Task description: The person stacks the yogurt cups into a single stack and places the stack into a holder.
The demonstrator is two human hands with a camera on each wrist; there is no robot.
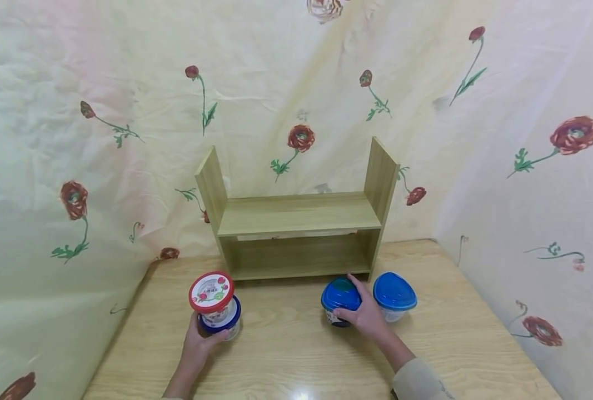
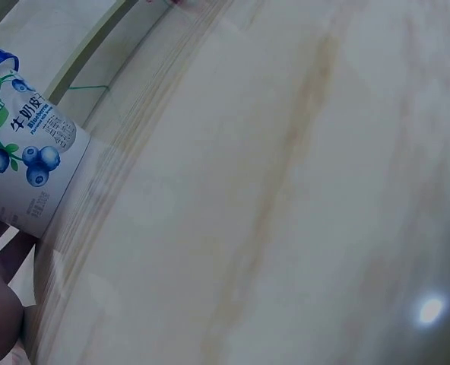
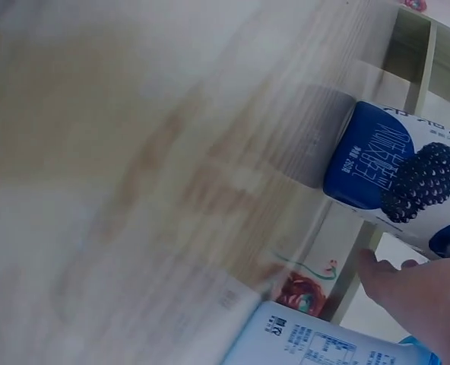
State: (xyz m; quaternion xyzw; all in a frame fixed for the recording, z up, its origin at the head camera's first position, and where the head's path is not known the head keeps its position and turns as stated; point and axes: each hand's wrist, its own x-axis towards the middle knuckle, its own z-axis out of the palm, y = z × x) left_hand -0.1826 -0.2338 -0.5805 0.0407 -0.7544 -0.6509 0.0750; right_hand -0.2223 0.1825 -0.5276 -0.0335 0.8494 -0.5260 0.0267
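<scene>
On the left of the head view, my left hand grips a round blue-lidded tub, thumb on its near side. A red-lidded tub is stacked on top of it, a little off centre. Blueberries and print show on the blue-lidded tub's side in the left wrist view. My right hand holds a rounded tub with a dark blue lid between thumb and fingers. A blackberry picture marks that tub's wall. Just right of the hand stands another tub with a brighter blue lid.
A two-level wooden shelf with raised side panels stands at the back of the wooden table. Flower-printed cloth hangs behind and along both sides. The held tubs are in front of the shelf's lower corners.
</scene>
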